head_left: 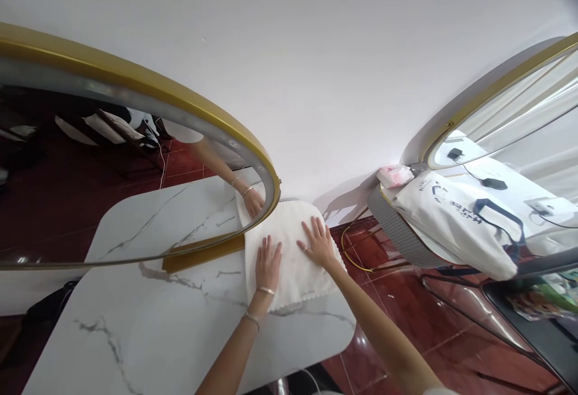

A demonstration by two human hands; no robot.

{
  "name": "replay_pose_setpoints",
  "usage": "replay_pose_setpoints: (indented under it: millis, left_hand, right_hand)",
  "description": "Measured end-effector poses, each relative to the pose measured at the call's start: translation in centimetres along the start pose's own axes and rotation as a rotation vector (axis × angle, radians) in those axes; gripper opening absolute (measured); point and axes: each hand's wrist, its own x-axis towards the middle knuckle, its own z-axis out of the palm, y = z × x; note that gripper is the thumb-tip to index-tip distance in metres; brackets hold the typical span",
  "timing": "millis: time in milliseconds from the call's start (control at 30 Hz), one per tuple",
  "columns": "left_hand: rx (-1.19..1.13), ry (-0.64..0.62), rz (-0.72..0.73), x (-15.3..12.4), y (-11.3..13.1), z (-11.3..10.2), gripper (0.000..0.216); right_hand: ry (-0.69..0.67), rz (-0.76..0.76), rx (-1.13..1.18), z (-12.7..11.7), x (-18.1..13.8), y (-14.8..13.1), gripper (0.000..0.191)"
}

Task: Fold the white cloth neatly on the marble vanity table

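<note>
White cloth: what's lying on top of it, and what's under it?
The left hand and right hand lie flat on the white cloth. Under it is the marble table; anything between is hidden.

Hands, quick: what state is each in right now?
Left hand: open, palm flat on the white rectangular fabric cloth.
Right hand: open, flat on the same cloth.

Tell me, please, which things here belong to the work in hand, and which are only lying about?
In use: white cloth, under the flat left hand and right hand; marble table beneath it.
Lying about: white tote bag, pink packet, gold-framed mirror.
</note>
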Motion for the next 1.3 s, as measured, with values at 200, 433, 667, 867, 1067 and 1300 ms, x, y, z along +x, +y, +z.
replay_pose_setpoints:
  millis: [200, 433, 667, 867, 1067, 1300]
  left_hand:
    - [0.025, -0.019, 0.073, -0.2, -0.3, -1.0, 0.05]
    - [0.124, 0.014, 0.09, -11.5, 2.0, -1.0, 0.064]
    - [0.188, 0.054, 0.116, -14.1, 2.0, -0.1, 0.057]
    - [0.131, -0.037, 0.061, -5.7, 0.1, -0.9, 0.053]
    - [0.137, -0.009, 0.04, -7.1, -0.1, -1.3, 0.053]
    - [0.17, 0.036, 0.009, -15.3, -1.3, -1.6, 0.053]
  right_hand:
    - [0.06, 0.06, 0.049, -0.4, -1.0, 0.1, 0.051]
    - [0.083, -0.033, -0.038, -0.5, -14.0, -0.9, 0.074]
    - [0.116, -0.007, -0.071, 0.6, -16.2, -1.2, 0.078]
    - [0.043, 0.038, -0.086, 1.0, -7.9, -1.2, 0.073]
    - [0.063, 0.003, -0.067, 0.9, -8.8, -2.0, 0.069]
    - [0.153, -0.152, 0.022, 0.9, -15.2, -4.6, 0.067]
